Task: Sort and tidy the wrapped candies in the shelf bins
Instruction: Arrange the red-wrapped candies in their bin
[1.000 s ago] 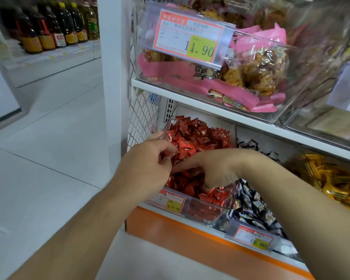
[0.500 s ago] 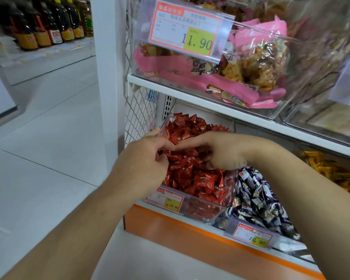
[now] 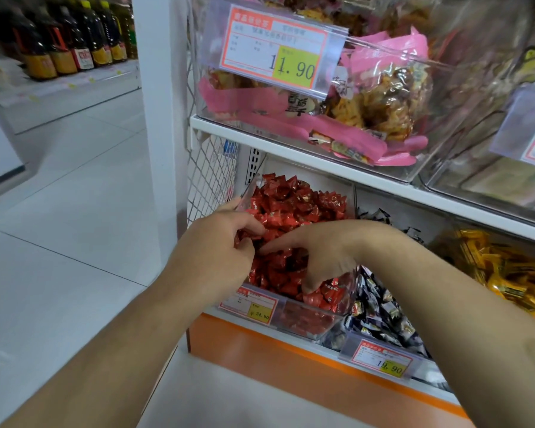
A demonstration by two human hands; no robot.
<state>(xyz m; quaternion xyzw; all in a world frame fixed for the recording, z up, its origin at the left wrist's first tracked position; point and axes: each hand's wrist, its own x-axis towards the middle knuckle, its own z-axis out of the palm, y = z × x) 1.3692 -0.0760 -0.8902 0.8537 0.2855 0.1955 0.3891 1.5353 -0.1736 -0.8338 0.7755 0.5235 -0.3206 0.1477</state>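
Left hand (image 3: 220,242) had a loose, curled grip on red candies (image 3: 294,205); right hand (image 3: 318,257) dug fingers-down into the same bin (image 3: 306,322). Step looked like levelling the heap; next, probably pushing candies backward.

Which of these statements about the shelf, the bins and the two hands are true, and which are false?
1. Both hands are in the red candies bin. True.
2. The red bin's price tag reads 11.90. False: it reads 24.90.
3. The yellow candies lie left of the red candies. False: they are far right.
4. The dark-wrapped candies sit beside the red bin. True.
5. Bottles stand on a shelf in the background. True.
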